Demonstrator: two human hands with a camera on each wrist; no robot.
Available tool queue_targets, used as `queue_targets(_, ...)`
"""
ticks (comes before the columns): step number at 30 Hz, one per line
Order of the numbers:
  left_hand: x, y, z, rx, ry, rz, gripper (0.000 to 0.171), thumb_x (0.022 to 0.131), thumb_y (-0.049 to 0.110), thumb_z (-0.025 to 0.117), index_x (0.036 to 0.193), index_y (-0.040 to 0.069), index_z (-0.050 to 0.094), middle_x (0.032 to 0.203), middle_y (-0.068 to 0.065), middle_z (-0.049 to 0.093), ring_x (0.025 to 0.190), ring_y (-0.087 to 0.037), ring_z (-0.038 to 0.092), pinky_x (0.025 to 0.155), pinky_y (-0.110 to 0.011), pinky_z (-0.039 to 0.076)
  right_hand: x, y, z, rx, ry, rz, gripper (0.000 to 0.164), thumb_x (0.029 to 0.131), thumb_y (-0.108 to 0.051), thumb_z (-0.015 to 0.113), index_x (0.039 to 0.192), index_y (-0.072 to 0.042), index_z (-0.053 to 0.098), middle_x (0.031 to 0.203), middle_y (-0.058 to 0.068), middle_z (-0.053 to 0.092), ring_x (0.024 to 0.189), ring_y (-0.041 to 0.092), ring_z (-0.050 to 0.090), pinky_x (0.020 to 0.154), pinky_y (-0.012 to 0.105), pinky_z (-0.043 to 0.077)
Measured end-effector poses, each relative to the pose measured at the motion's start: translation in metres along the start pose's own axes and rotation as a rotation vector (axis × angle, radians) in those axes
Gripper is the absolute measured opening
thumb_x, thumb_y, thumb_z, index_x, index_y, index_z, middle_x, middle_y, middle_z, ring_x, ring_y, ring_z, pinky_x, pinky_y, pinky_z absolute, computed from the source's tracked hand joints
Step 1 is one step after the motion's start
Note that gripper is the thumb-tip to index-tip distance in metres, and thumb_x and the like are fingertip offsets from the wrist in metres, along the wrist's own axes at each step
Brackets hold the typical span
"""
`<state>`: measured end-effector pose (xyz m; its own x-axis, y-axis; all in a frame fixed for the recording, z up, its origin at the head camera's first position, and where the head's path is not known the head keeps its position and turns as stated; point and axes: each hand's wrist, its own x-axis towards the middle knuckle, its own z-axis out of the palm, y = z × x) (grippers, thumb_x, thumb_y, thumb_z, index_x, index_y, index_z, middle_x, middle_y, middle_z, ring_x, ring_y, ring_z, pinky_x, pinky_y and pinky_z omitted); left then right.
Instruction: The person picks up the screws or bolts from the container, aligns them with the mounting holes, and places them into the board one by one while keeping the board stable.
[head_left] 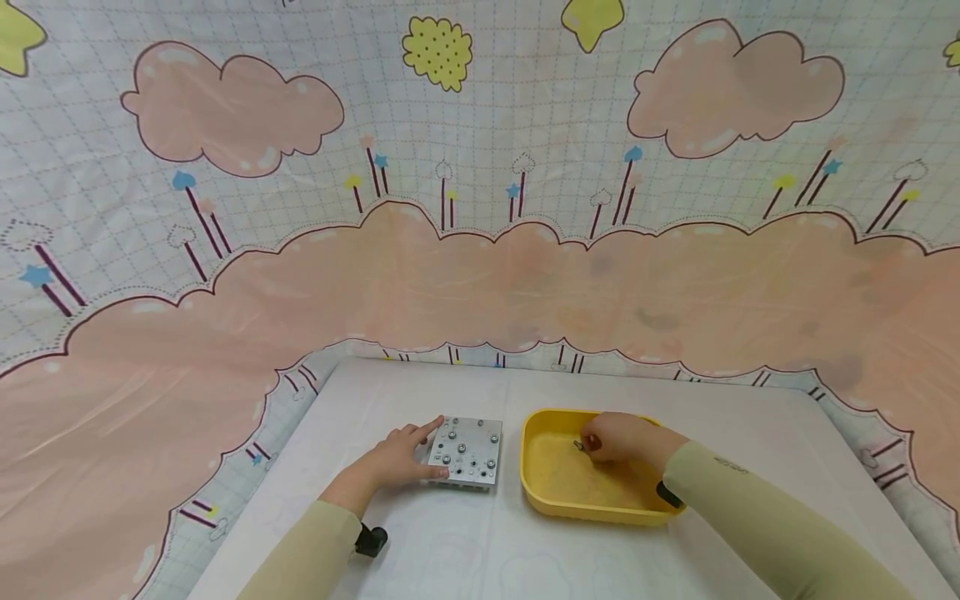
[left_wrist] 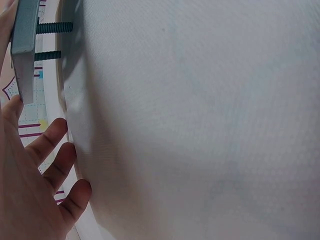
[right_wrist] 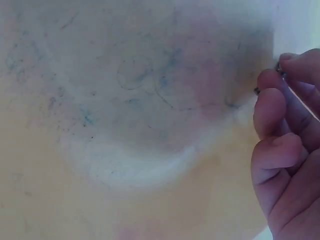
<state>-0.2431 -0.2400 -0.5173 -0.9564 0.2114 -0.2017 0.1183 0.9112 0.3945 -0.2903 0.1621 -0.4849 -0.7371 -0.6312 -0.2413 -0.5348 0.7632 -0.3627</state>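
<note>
A square metal plate (head_left: 480,454) lies on the white-covered table, with several screws set in its top. Dark threaded screw ends (left_wrist: 54,27) stick out from its underside in the left wrist view. My left hand (head_left: 397,457) spans the plate's left side, index fingertip at the far corner and thumb over the near edge; the other fingers are spread beside it. Inside the yellow tray (head_left: 555,505), my right hand (head_left: 618,435) pinches a small metal screw (head_left: 578,445) between thumb and fingers. Most of that screw (right_wrist: 257,91) is hidden by the fingertips.
The tray stands just right of the plate, with a strip of white tablecloth (head_left: 512,533) between them. A patterned curtain (head_left: 480,283) hangs behind the table and along its sides. Dark wrist cameras (head_left: 370,540) are strapped at both sleeves.
</note>
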Motion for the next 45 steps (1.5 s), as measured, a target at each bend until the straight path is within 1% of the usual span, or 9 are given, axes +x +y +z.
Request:
queue_targets(8, -0.003, 0.001, -0.002, -0.007, -0.001, 0.002, 0.099, 0.073, 0.067, 0.075, 0.156, 0.037, 0.03, 0.142, -0.01, 0.051, 0.13, -0.038, 0.045, 0.102, -0.066, 0.038, -0.003, -0.004, -0.005, 0.02, 0.053, -0.039, 0.016, 0.086, -0.008, 0.071, 0.081, -0.017, 0.059, 0.069, -0.008, 0.049, 0.069, 0.011, 0.048, 0.066, 0.029, 0.039)
queue_targets(16, -0.005, 0.003, -0.004, -0.012, -0.003, 0.0, 0.1, 0.073, 0.066, 0.076, 0.156, 0.037, 0.029, 0.142, -0.01, 0.051, 0.13, -0.037, 0.044, 0.102, -0.066, 0.038, 0.001, -0.011, -0.011, 0.065, 0.073, -0.038, 0.014, 0.088, -0.011, 0.073, 0.085, -0.016, 0.06, 0.074, -0.007, 0.054, 0.072, 0.012, 0.05, 0.066, 0.029, 0.045)
queue_targets(19, -0.004, 0.003, -0.004, -0.011, -0.005, 0.0, 0.101, 0.073, 0.067, 0.076, 0.156, 0.037, 0.029, 0.142, -0.01, 0.051, 0.13, -0.037, 0.044, 0.102, -0.066, 0.038, 0.002, -0.013, -0.016, 0.119, 0.1, -0.052, 0.013, 0.089, -0.012, 0.072, 0.086, -0.016, 0.06, 0.076, -0.007, 0.057, 0.072, 0.013, 0.053, 0.066, 0.027, 0.048)
queue_targets(24, -0.003, 0.001, -0.004, -0.005, -0.005, -0.001, 0.1, 0.073, 0.068, 0.075, 0.156, 0.037, 0.029, 0.142, -0.011, 0.051, 0.131, -0.038, 0.044, 0.103, -0.066, 0.037, 0.007, -0.018, -0.026, 0.269, 0.113, -0.078, 0.008, 0.091, -0.007, 0.068, 0.096, -0.006, 0.062, 0.082, -0.003, 0.062, 0.069, 0.016, 0.059, 0.062, 0.027, 0.052)
queue_targets(26, -0.003, 0.002, -0.004, -0.011, -0.006, 0.002, 0.1, 0.073, 0.067, 0.076, 0.156, 0.037, 0.029, 0.142, -0.011, 0.051, 0.131, -0.038, 0.044, 0.103, -0.067, 0.037, 0.01, -0.02, -0.029, 0.316, 0.114, -0.079, 0.01, 0.092, -0.007, 0.067, 0.1, -0.003, 0.063, 0.083, -0.001, 0.063, 0.068, 0.016, 0.059, 0.061, 0.027, 0.052)
queue_targets(30, -0.003, 0.003, -0.004, -0.022, -0.009, 0.005, 0.101, 0.073, 0.067, 0.076, 0.156, 0.036, 0.029, 0.142, -0.011, 0.052, 0.131, -0.038, 0.043, 0.103, -0.067, 0.036, 0.02, -0.028, -0.033, 0.375, 0.129, -0.062, 0.01, 0.093, -0.009, 0.068, 0.1, -0.004, 0.064, 0.085, 0.0, 0.062, 0.067, 0.016, 0.057, 0.06, 0.028, 0.053)
queue_targets(35, -0.004, 0.002, -0.003, -0.02, -0.009, -0.002, 0.099, 0.073, 0.067, 0.075, 0.156, 0.037, 0.029, 0.143, -0.01, 0.051, 0.131, -0.037, 0.043, 0.103, -0.066, 0.036, 0.036, -0.044, -0.034, 0.43, 0.132, -0.039, 0.007, 0.092, -0.011, 0.069, 0.095, -0.012, 0.063, 0.085, 0.001, 0.062, 0.068, 0.018, 0.057, 0.063, 0.03, 0.054)
queue_targets(42, -0.006, 0.004, -0.003, -0.021, -0.005, -0.001, 0.099, 0.074, 0.066, 0.076, 0.156, 0.037, 0.029, 0.141, -0.01, 0.052, 0.13, -0.037, 0.045, 0.102, -0.066, 0.038, 0.057, -0.071, -0.037, 0.512, 0.115, -0.037, 0.008, 0.092, -0.016, 0.07, 0.095, -0.014, 0.063, 0.088, 0.005, 0.067, 0.066, 0.026, 0.059, 0.07, 0.043, 0.055)
queue_targets(45, -0.007, 0.004, -0.003, -0.019, -0.004, -0.004, 0.1, 0.074, 0.066, 0.076, 0.157, 0.036, 0.028, 0.142, -0.01, 0.051, 0.13, -0.038, 0.044, 0.102, -0.067, 0.037, 0.068, -0.082, -0.037, 0.532, 0.107, -0.039, 0.008, 0.092, -0.016, 0.07, 0.096, -0.013, 0.063, 0.088, 0.005, 0.067, 0.066, 0.026, 0.059, 0.069, 0.04, 0.054)
